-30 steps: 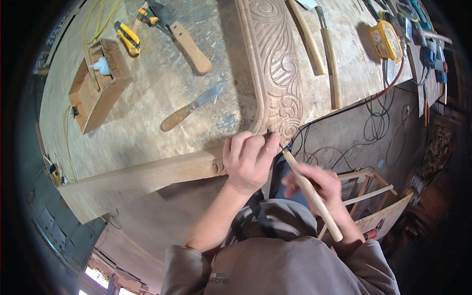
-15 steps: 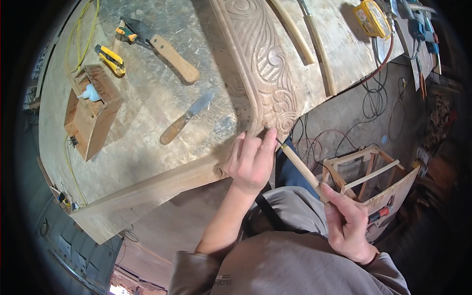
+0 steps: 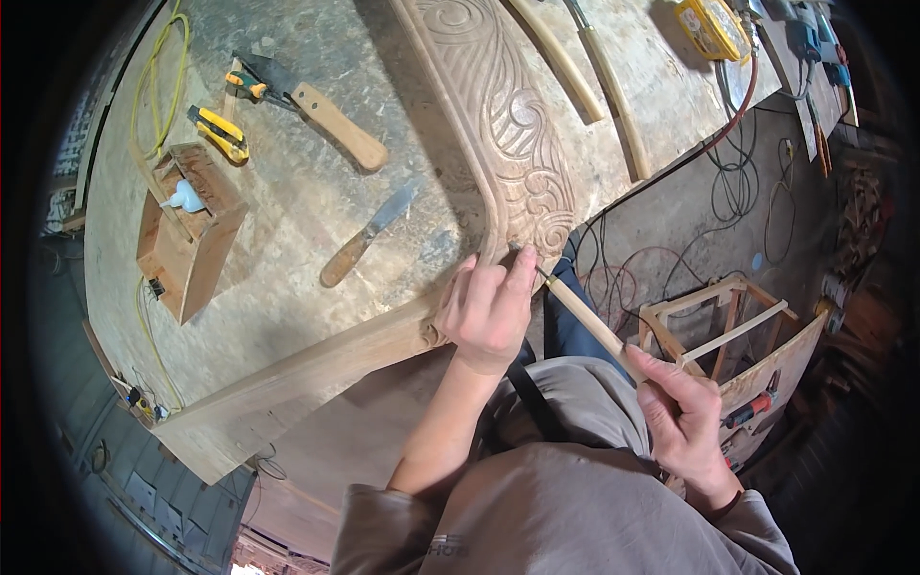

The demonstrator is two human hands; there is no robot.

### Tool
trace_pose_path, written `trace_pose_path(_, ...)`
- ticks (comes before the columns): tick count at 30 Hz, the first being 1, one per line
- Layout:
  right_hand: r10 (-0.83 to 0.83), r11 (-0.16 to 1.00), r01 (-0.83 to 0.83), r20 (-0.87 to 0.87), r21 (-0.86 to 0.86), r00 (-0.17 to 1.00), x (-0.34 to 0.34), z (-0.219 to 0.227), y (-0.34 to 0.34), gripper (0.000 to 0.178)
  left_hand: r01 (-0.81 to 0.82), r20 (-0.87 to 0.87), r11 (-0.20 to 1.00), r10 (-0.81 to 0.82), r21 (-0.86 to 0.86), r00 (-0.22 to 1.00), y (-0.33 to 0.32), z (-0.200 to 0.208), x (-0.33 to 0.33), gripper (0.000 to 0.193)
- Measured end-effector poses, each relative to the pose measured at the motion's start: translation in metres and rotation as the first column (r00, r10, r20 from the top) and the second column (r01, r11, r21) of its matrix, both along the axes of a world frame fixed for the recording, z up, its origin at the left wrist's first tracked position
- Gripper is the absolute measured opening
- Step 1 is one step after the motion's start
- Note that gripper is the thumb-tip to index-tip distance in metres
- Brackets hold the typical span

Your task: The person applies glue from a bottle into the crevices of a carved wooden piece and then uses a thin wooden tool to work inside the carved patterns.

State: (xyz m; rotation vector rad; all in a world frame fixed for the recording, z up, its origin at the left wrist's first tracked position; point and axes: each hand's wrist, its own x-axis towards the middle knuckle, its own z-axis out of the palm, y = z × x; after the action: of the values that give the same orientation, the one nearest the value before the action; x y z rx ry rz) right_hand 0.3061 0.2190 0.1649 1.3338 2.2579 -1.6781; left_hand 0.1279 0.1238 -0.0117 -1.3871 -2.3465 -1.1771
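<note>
A carved wooden panel point(image 3: 522, 125) with scrolls and flowing grooves lies along the bench, its rounded corner towards me. A carving chisel point(image 3: 586, 314) with a long pale wooden handle slants to that corner. My right hand point(image 3: 685, 412) is closed round the handle's rear end, index finger stretched along it. My left hand point(image 3: 487, 311) rests on the panel's corner, fingers curled and thumb pressed at the metal blade. The blade's cutting tip is hidden under the left thumb and fingers.
On the bench point(image 3: 278, 259) lie a wooden-handled knife point(image 3: 369, 235), a broad scraper point(image 3: 337, 126), a yellow cutter point(image 3: 220, 134) and an open wooden box point(image 3: 192, 240). Two more long-handled chisels point(image 3: 613, 101) lie beyond the panel. A yellow lamp point(image 3: 711, 31), floor cables point(image 3: 733, 192) and a wooden frame point(image 3: 719, 321) are right.
The whole view has shifted slightly with my head. Both hands keep their grip, and the chisel stays at nearly the same spot on the panel.
</note>
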Motion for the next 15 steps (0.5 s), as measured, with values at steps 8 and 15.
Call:
trace_pose_path(8,0.038,0.999,-0.036,0.063,-0.032,0.997,-0.008,0.014,0.018,0.038,0.013,-0.005,1.0,-0.013,0.012,1.0,0.002,-0.002,0.0,0.028)
trace_pose_path(15,0.049,0.998,-0.041,0.147,-0.056,0.988,-0.024,0.023,0.016,0.036,0.029,0.014,1.0,-0.029,0.007,0.999,0.001,0.001,-0.001,0.026)
